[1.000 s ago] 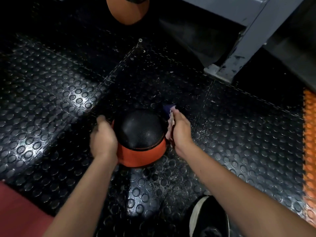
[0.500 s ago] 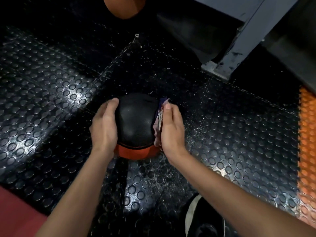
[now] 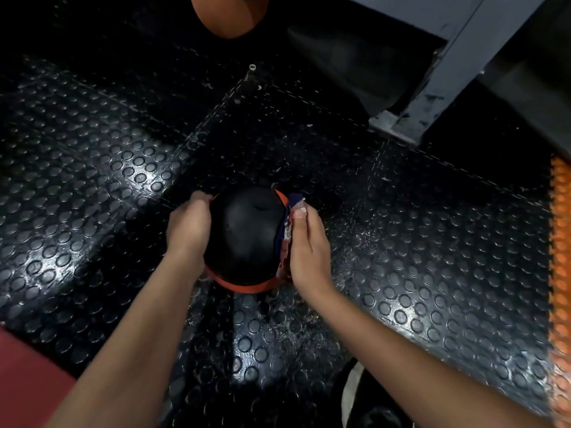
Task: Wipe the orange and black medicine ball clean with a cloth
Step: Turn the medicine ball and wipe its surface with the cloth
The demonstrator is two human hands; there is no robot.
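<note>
While resting on the black studded rubber floor (image 3: 92, 193), round orange and black medicine ball (image 3: 247, 236) sits mid-scene | left hand (image 3: 188, 230) grip cupped on its left side | right hand (image 3: 309, 251) grip presses purple-and-white cloth (image 3: 289, 230) to its right side.

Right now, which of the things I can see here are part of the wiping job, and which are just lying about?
Part of the job:
- orange and black medicine ball, on the floor
- cloth, pressed to the ball's right side
- left hand, steadying the ball
- right hand, holding the cloth

Just lying about:
- second orange ball
- grey metal frame leg
- studded black floor mat
- black shoe
</note>
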